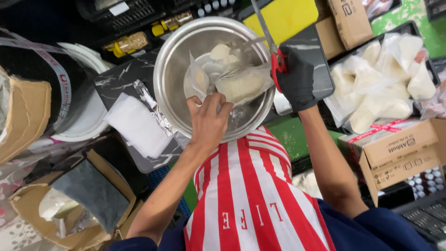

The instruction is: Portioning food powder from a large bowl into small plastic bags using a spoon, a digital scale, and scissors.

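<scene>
While the steel bowl sits partly over the near edge of the dark marbled counter, against the striped apron, any downward push on its near rim could tip it, in my judgement. Inside, the clear bag of pale dough-like contents lies slumped. The bare left hand has a grip pinched on the bag's near edge. The gloved right hand is clenched on red-handled scissors, blades close above the bag: a slip could cut the plastic low, or nick bare fingers nearby.
</scene>
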